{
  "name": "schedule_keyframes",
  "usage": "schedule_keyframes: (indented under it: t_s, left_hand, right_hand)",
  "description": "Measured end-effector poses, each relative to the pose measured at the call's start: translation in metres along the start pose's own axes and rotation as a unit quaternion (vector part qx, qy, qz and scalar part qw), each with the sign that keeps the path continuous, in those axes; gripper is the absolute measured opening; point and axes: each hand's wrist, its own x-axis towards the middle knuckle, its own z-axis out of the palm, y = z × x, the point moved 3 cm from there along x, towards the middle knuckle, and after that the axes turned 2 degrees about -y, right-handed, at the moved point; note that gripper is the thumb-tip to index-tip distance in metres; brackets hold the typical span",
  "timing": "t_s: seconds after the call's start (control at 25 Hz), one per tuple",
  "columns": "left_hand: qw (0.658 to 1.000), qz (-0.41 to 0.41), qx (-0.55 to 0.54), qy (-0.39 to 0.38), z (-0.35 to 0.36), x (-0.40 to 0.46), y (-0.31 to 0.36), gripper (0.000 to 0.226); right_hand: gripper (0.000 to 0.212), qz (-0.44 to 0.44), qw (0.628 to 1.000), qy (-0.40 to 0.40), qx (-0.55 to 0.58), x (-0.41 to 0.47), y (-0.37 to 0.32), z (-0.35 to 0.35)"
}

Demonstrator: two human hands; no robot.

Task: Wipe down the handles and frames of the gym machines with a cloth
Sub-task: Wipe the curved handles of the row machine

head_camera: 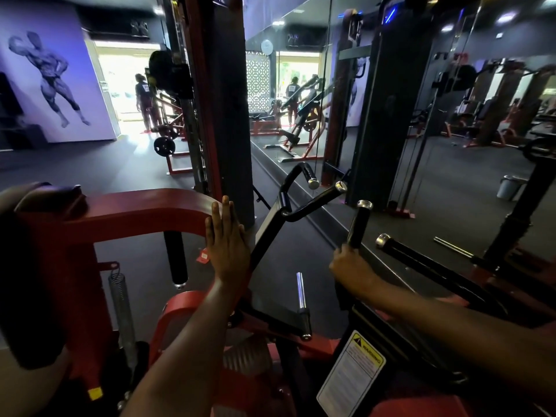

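Your left hand [226, 239] at frame centre: fingers straight, together, flat against curved end of red frame [135, 209]. Your right hand [350, 266], lower right: fingers wrapped round base of black handle [359, 224]. Dark cloth [341, 291] hangs under that hand, partly hidden.

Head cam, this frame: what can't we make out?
- Cloth: dark fabric below the right hand gripping the black handle; too dark to confirm.
- Left hand palm: pressed flat on the red frame, hidden.
- Warning label: text too small.
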Motion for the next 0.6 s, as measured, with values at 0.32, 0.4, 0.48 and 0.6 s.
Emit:
schedule_keyframes:
  t_s: [0.32,0.4,0.48,0.6]
  left_hand:
    - [1.0,0.009,0.0,-0.002,-0.001,-0.001,0.0,0.054]
    - [1.0,0.012,0.005,-0.011,0.001,-0.001,-0.001,0.054]
    - [1.0,0.012,0.004,-0.013,-0.001,-0.002,0.0,0.054]
    - [1.0,-0.007,-0.024,0.012,-0.011,0.0,0.002,0.059]
  right_hand:
    - [0.03,0.123,0.988,0.063,0.071,0.033,0.086,-0.012]
    - [0.021,0.063,0.997,-0.043,0.029,0.023,0.048,0.001]
    - [0.007,0.015,1.0,-0.002,-0.001,0.019,0.033,0.005]
    - [0.017,0.065,0.994,0.056,0.066,0.031,0.072,-0.008]
